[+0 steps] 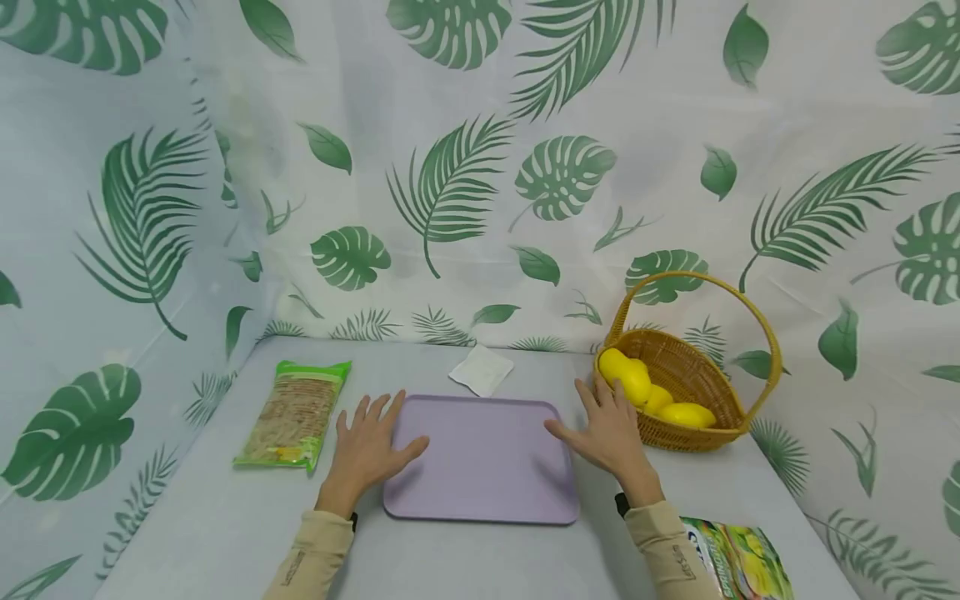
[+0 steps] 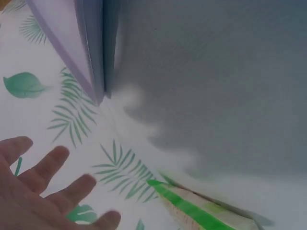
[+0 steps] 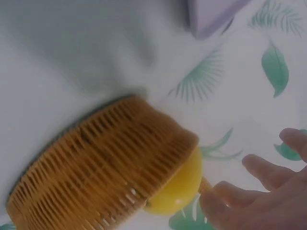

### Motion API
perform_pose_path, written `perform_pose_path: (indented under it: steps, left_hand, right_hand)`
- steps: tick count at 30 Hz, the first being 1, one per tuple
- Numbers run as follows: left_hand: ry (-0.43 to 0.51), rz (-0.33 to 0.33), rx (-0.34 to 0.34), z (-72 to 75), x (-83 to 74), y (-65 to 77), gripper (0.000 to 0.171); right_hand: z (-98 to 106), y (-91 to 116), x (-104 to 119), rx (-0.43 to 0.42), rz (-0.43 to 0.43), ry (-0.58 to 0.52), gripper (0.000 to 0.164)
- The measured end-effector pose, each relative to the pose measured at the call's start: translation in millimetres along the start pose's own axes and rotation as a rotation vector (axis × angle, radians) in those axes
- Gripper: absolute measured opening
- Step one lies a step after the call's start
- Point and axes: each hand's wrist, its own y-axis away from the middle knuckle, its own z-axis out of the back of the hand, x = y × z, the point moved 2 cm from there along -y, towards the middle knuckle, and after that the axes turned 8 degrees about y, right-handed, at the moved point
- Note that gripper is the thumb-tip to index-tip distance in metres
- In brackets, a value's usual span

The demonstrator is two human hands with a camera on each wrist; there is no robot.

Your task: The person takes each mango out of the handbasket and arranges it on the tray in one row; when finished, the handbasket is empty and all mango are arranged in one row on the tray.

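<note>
Left hand (image 1: 371, 446): grip wide, fingers spread and pointing far, thumb out to the right, over the left edge of the tray. Right hand (image 1: 609, 429) about mirrored: grip wide too, thumb out to the left over the tray's right edge, fingers toward the basket. Head view overlaps right fingertips with the basket rim; can't tell contact from it. Lilac tray (image 1: 480, 467) lies flat on the bench (image 1: 442, 558) between the hands, shadows on its surface. Left wrist view separates fingers from tray: gap visible, only a tray corner in frame, plus the green end of the clear bag. Right wrist view gives the outer weave of the wicker basket (image 1: 678, 354), one yellow fruit (image 3: 180, 189) at its rim near the fingers, and a tray corner; head view shows several fruit inside and the full arched handle. Basket sits far right, clear bag (image 1: 292, 417) left of the left hand. Head only: white packet (image 1: 482, 371) beyond the tray's far edge, printed bag (image 1: 750, 554) near right, partly behind the right sleeve (image 1: 663, 542). Leaf-print curtain (image 1: 450, 83) behind.
</note>
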Motion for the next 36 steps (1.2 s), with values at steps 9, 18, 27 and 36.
perform_pose_path:
  steps: [9,18,27,36]
  left_hand:
    - [0.025,0.025,0.065,-0.7,3.2,17.7,0.09]
    - [0.027,0.011,0.091,0.9,4.4,37.4,0.093]
    - [0.128,0.077,0.161,-3.0,5.7,48.3,0.095]
    - [0.206,0.107,0.24,-8.7,6.6,53.8,0.104]
  right_hand:
    - [15,-9,-33,0.003,-0.006,0.025,0.091]
    - [29,-19,-57,0.031,-0.004,0.025,0.09]
    - [36,-37,-77,0.114,-0.021,-0.002,0.091]
    - [30,-47,-95,0.219,-0.037,-0.067,0.093]
